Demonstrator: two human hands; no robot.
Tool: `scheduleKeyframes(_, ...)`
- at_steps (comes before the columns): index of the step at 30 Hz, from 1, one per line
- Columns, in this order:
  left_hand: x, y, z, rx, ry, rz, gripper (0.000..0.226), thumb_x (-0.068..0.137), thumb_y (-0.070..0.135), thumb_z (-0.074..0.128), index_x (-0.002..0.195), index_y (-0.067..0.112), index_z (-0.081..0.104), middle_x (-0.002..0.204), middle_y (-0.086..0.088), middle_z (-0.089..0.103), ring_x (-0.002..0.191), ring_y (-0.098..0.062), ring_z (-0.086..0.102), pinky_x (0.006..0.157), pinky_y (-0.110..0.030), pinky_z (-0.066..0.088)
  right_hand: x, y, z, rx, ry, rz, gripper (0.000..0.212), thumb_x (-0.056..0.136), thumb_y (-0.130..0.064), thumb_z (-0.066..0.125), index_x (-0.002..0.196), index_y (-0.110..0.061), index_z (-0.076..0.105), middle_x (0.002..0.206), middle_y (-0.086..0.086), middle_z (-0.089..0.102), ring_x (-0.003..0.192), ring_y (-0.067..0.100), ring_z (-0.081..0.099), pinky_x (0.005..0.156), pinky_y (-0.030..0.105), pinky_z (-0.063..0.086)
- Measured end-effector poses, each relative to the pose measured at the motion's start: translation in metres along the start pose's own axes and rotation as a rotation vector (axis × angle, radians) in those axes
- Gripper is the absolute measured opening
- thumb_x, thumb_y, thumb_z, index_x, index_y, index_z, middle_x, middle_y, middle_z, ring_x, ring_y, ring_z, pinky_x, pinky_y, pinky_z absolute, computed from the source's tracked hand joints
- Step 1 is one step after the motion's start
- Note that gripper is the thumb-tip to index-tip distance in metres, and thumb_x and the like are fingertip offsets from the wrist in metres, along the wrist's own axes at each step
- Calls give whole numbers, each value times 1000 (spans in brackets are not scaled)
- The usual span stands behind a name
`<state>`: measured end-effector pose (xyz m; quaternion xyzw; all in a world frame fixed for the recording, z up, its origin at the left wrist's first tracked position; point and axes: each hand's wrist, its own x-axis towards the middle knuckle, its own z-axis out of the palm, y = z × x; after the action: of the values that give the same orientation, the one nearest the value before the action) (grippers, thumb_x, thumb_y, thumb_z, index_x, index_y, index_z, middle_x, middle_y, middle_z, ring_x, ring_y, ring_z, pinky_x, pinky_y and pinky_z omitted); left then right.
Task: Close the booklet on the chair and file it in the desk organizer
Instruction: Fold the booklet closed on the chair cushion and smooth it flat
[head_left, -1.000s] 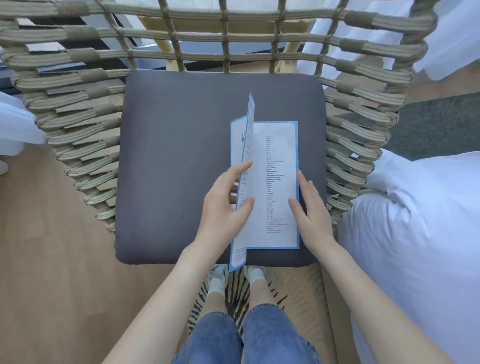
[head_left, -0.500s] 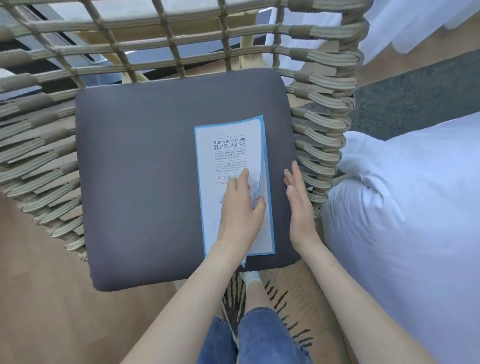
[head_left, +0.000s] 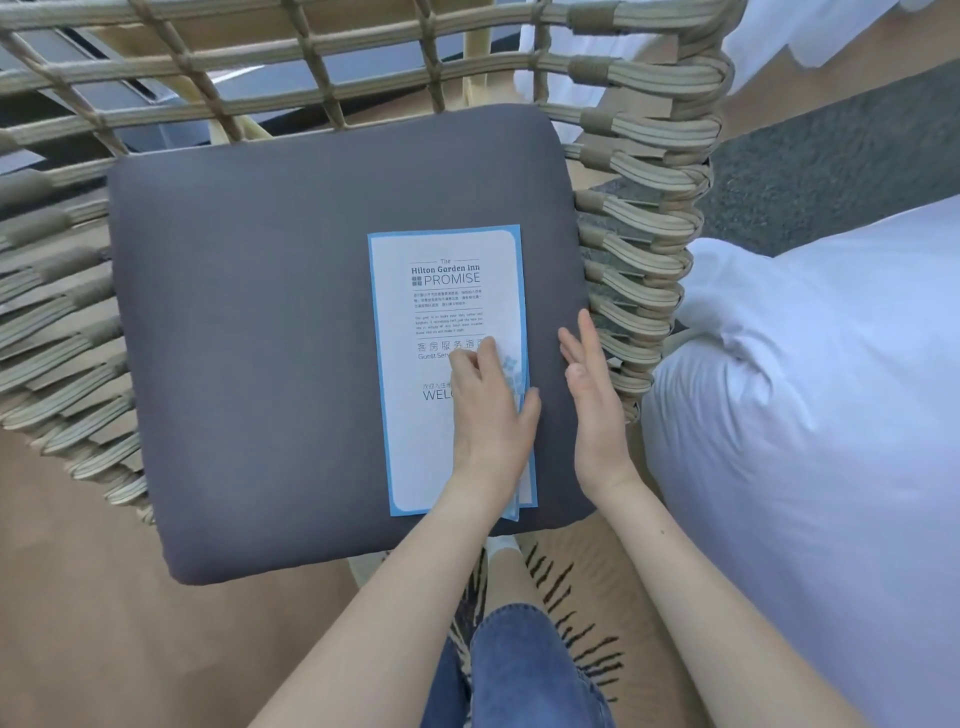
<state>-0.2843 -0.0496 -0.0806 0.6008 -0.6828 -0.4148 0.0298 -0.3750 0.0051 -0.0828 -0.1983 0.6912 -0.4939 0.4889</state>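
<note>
A white booklet (head_left: 441, 312) with a blue border lies closed and flat on the grey seat cushion (head_left: 249, 338) of a woven rope chair (head_left: 639, 218), its cover facing up. My left hand (head_left: 488, 415) rests on the cover's lower right part, fingers over the page and thumb hooked round the right edge. My right hand (head_left: 592, 405) hovers just right of the booklet, fingers straight and apart, holding nothing. No desk organizer is in view.
A white duvet-covered bed (head_left: 810, 415) stands close on the right. The chair's rope back and arms wrap round the cushion. Wooden floor (head_left: 67, 597) lies to the left, a dark carpet (head_left: 831, 156) at the upper right, and my legs and a striped rug (head_left: 571, 597) below.
The left hand folded the upright cover over to the right until the booklet lay shut. The right hand slid off the page to beside the booklet. The view shifted left.
</note>
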Motion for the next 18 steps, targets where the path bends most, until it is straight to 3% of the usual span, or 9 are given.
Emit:
scheduleKeyframes(9,-2,-8,11,5,53,10,85,78,43,75,140,3,35,121,-16,40,107,-32,45,95,-40,43,0,0,3,1,14,9,55,98,-27,38,151,-32,24,157,3,38,141,-3,34,105,5,27)
scheduleKeyframes(18,-1,-9,15,42,51,6,75,87,31,71,145,2,32,126,-20,40,110,-32,43,96,-39,41,-1,0,6,-36,22,10,52,99,-25,37,149,-34,24,158,4,36,140,-5,34,102,3,27)
